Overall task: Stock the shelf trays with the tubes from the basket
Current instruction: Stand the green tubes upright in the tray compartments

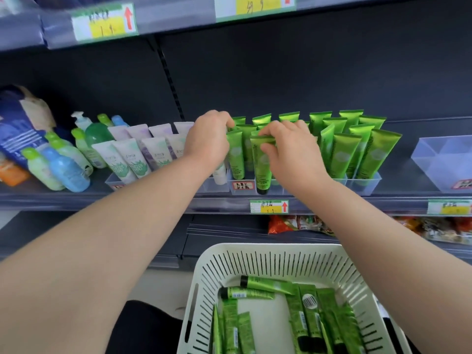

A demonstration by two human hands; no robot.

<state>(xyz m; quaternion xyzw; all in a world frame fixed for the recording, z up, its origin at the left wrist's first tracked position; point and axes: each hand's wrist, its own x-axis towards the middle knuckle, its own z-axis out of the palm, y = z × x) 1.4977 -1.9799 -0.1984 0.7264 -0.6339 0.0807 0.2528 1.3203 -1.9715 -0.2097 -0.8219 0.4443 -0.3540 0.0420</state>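
Our right hand (288, 146) pinches the crimped top of a glossy green plastic tube (261, 167) standing cap-down in the clear plastic shelf tray (367, 186); our left hand (210, 139) curls over neighbouring tubes (236, 154), its grip impossible to tell. More lie in the white slotted basket (204, 277) below.

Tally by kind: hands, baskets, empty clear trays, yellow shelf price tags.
Hands: 2 (left hand, right hand, both on green tubes)
Baskets: 1
Empty clear trays: 1
Yellow price tags: 4
Total: 8
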